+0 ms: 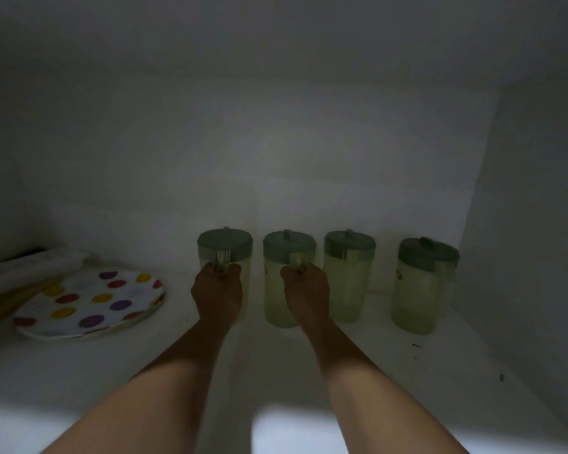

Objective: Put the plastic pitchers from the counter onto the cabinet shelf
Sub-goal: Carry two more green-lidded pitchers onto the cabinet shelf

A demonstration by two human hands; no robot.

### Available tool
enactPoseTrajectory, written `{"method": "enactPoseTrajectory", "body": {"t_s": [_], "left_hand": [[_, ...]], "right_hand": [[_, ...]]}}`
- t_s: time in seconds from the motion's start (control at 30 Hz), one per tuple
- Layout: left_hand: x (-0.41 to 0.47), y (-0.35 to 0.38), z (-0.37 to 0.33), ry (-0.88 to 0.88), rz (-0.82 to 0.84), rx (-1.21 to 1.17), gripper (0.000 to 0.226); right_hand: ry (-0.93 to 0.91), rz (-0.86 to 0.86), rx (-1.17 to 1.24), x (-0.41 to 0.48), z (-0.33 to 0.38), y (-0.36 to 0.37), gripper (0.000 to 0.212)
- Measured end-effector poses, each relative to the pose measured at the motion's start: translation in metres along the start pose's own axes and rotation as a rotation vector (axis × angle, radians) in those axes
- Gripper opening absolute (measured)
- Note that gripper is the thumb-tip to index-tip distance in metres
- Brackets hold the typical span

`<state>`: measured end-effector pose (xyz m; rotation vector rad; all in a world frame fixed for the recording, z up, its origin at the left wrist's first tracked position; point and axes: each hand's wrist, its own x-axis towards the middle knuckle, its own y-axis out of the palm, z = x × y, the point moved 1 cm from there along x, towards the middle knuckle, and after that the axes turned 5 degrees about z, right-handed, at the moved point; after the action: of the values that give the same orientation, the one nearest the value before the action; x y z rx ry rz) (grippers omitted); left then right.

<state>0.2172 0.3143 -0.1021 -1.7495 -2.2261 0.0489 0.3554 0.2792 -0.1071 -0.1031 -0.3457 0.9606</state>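
While four pitchers stand shelved, each hand's fingers clasp one pitcher's handle: left hand (217, 287), right hand (305, 290).

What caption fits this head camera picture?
Both hands, left hand and right hand, grip two of four green-lidded pitchers on the shelf.

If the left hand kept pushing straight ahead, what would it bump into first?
The left hand already grips the leftmost pitcher by its handle, so it would shove that pitcher first, probably toward the cabinet's back wall.
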Motion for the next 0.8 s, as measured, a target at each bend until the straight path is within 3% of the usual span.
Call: {"method": "enactPoseTrajectory", "body": {"t_s": [0.27, 0.4, 0.53, 0.67, 0.8], "left_hand": [[0.016, 0.004, 0.001, -0.011, 0.065, 0.098, 0.033], [0.01, -0.003, 0.009, -0.086, 0.098, 0.148, 0.056], [-0.004, -0.013, 0.012, -0.106, 0.029, 0.213, 0.07], [-0.029, -0.023, -0.006, -0.057, -0.007, 0.268, 0.071], [-0.062, -0.036, -0.039, 0.068, 0.084, 0.357, 0.069]], "right_hand": [[0.035, 0.002, -0.094, 0.012, 0.003, 0.002, 0.02], [0.077, -0.005, -0.165, 0.004, 0.01, -0.002, 0.045], [0.06, 0.004, -0.309, -0.009, 0.02, -0.009, 0.059], [0.029, 0.004, -0.479, -0.033, 0.038, -0.021, 0.078], [-0.015, -0.022, -0.588, -0.068, 0.069, -0.043, 0.078]]}}
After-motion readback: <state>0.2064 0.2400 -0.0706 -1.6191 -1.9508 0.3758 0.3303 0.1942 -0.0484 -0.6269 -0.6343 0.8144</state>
